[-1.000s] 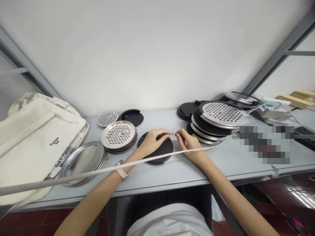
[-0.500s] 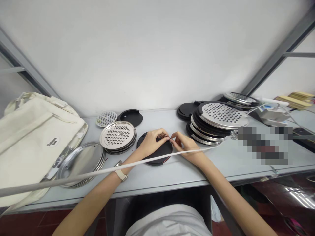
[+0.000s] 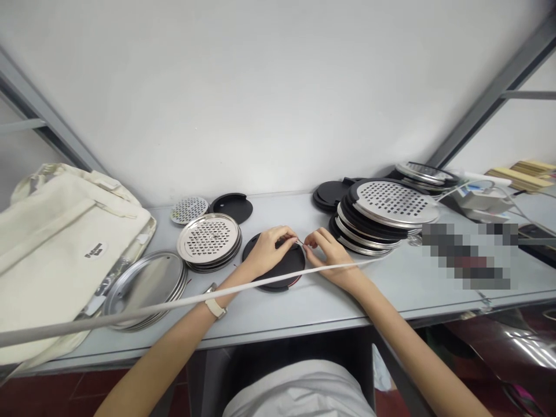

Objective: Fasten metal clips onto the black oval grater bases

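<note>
A black round disc (image 3: 278, 272) with a red line at its lower right edge lies flat on the grey table (image 3: 334, 295). Over it, my left hand (image 3: 270, 250) is closed, thumb and fingers pinching a small thin item at the disc's right side. My right hand (image 3: 325, 250) faces it, fingertips pinched on the same tiny item, too small to name. To the left sit a stack of perforated metal discs (image 3: 208, 238) and a stack of plain metal discs (image 3: 145, 286). A tall stack of black and perforated metal discs (image 3: 393, 202) stands right of my right hand.
A cream bag (image 3: 61, 243) lies at the far left. Behind are a small perforated disc (image 3: 189, 209), a black disc (image 3: 232, 207) and black lids (image 3: 332, 194). A white cord (image 3: 174, 306) crosses in front of my forearms. White boxes (image 3: 484, 200) stand at the right.
My fingertips have moved slightly apart, with the thin item showing between them. The discs and stacks keep their places.
</note>
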`<state>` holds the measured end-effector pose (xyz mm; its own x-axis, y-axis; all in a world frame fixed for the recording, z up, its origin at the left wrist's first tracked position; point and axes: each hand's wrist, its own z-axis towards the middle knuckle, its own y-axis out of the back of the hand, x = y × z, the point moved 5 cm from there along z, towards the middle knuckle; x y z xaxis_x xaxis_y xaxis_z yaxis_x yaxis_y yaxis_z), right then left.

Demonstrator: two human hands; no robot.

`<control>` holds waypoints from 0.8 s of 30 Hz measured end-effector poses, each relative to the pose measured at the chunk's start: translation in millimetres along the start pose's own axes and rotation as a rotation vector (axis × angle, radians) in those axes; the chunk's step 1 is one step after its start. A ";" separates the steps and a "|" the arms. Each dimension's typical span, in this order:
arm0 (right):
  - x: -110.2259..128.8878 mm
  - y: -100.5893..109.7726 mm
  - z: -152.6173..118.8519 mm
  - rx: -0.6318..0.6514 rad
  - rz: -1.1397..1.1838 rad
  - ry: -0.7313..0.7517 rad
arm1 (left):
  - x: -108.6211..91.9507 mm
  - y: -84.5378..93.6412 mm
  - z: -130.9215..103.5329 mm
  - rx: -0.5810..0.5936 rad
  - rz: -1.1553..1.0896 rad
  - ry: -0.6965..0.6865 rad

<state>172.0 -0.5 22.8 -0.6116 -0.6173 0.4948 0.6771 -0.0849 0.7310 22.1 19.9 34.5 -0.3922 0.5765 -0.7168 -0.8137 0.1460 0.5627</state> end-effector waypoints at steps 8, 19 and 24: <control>-4.4 -4.2 -0.3 0.001 0.030 0.015 | -2.1 -2.0 -1.0 0.013 0.039 -0.011; -5.8 -2.3 -0.1 0.003 0.007 0.026 | -2.1 -2.5 -0.9 0.004 0.099 -0.008; -6.3 -3.5 -0.1 0.004 -0.002 0.036 | -1.3 -1.7 -0.3 -0.004 0.122 -0.004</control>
<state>173.6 3.6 17.1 -0.5983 -0.6445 0.4761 0.6738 -0.0831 0.7342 23.8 18.6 34.4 -0.4868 0.5927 -0.6417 -0.7620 0.0711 0.6437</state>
